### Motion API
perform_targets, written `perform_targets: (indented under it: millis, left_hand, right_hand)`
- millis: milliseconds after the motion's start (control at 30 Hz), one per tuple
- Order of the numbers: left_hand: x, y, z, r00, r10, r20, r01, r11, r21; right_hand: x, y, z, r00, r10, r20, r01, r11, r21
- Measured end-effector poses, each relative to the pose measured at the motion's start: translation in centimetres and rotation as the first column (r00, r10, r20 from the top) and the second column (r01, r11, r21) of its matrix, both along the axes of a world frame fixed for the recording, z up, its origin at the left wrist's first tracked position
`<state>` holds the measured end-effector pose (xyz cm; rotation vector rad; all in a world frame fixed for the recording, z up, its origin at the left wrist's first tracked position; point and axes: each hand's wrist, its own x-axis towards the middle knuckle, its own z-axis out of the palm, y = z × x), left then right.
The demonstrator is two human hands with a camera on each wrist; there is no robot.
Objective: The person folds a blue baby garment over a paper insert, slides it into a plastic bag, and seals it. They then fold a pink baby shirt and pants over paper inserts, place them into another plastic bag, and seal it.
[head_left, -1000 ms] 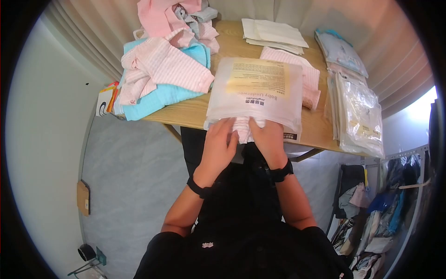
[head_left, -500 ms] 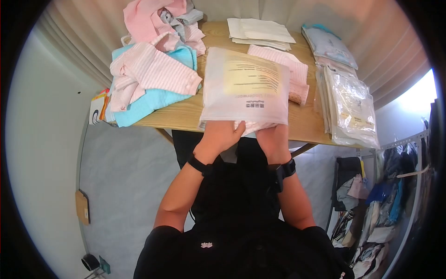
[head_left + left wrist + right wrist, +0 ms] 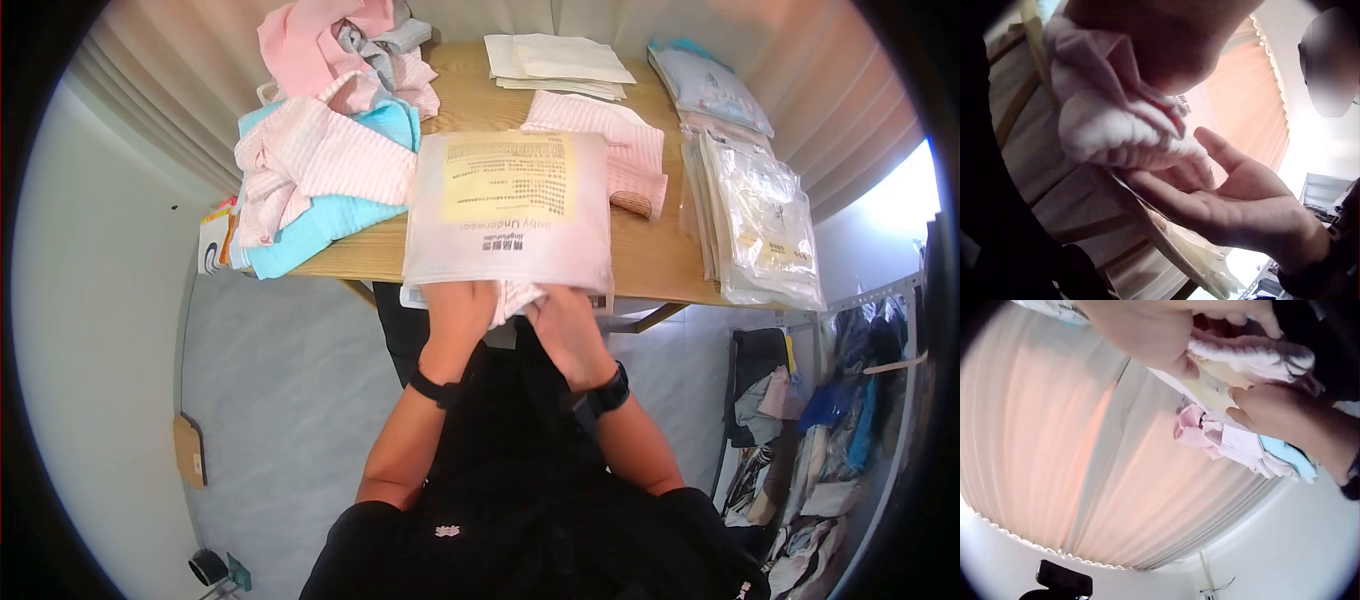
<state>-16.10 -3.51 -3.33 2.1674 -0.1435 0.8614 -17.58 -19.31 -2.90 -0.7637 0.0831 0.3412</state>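
Both hands are at the mouth of the printed translucent bag (image 3: 430, 258), and what has just changed is mainly there: the left hand (image 3: 462, 318) has its thumb hidden under the bag's front edge, while half a second ago this thumb was visible upon the cloth. Of the left hand I cannot tell whether it grasps something, because its fingers are covered. The right hand (image 3: 572, 335) is open, as the left wrist view shows: its fingers are extended below the pink-striped garment (image 3: 515, 300) and its thumb stands apart from them. This garment lies between the two hands, its near part showing outside the opening, so I judge that it is not completely inside. The bag itself has come closer to the body, and its front edge is now beyond the edge of the table (image 3: 452, 75); this seems to leave the opening easy to reach. Just behind the bag, a folded striped garment (image 3: 640, 150) shows more of itself than before. To the left there is a heap, with a striped garment (image 3: 345, 155) over turquoise cloth (image 3: 290, 238) and pink cloth (image 3: 310, 45) farther back. White sheets (image 3: 565, 60) lie at the back, and packed clear bags (image 3: 765, 225) are at the right side.
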Motion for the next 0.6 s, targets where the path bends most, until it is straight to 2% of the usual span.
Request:
perform_targets:
  millis: [67,100,133,167,233,300,367,433,467,533,567,600]
  left_hand:
    - [-1.1,0.3,0.4,0.985,-0.095,-0.146,0.053,0.962,-0.268]
    - [-1.8,0.2,0.5,0.965,-0.157,-0.21,0.063,0.916,-0.395]
    - [-2.3,0.0,0.2,0.956,-0.222,-0.193,0.08,0.826,-0.557]
    - [-2.6,-0.3,-0.1,0.945,-0.285,-0.161,0.094,0.706,-0.702]
    - [-3.2,-1.0,0.7,0.942,-0.328,-0.079,0.148,0.611,-0.777]
    - [-4.2,-1.4,2.4,0.953,-0.302,0.002,0.224,0.703,-0.675]
    - [-4.9,-1.1,4.2,0.964,-0.254,-0.073,0.208,0.9,-0.384]
    - [-5.0,-1.2,4.3,0.982,-0.147,-0.123,0.132,0.984,-0.119]
    - [-4.9,-1.3,3.8,0.989,-0.069,-0.133,0.067,0.998,-0.017]
    - [-4.5,-0.8,2.9,0.996,0.057,-0.069,-0.044,0.985,0.166]
    - [-4.1,-0.2,2.8,0.991,0.107,-0.077,-0.084,0.962,0.261]
    - [-3.9,0.4,2.8,0.984,0.159,-0.085,-0.119,0.928,0.352]
  right_hand:
    - [-0.7,-0.1,2.1,0.982,0.155,-0.104,-0.157,0.987,-0.018]
    - [-1.1,-0.1,2.8,0.961,0.226,-0.159,-0.231,0.973,-0.017]
    - [-0.8,0.0,2.9,0.945,0.257,-0.201,-0.26,0.966,0.011]
    - [-0.4,0.1,2.6,0.949,0.237,-0.207,-0.225,0.971,0.08]
    - [0.5,0.4,1.3,0.954,0.203,-0.219,-0.156,0.964,0.217]
    - [1.0,1.3,0.7,0.982,0.1,-0.162,-0.05,0.956,0.288]
    - [1.8,2.5,-0.6,0.992,0.01,-0.122,0.031,0.942,0.334]
    - [3.2,3.8,-1.6,0.993,-0.069,-0.094,0.098,0.932,0.35]
    - [3.9,4.6,-1.0,0.997,-0.081,-0.011,0.078,0.892,0.446]
    - [3.6,4.8,0.3,0.998,0.045,-0.049,-0.033,0.976,0.213]
    - [3.5,4.9,0.9,0.992,0.102,-0.077,-0.094,0.991,0.093]
    - [3.0,4.3,1.7,0.978,0.208,-0.017,-0.208,0.978,0.005]
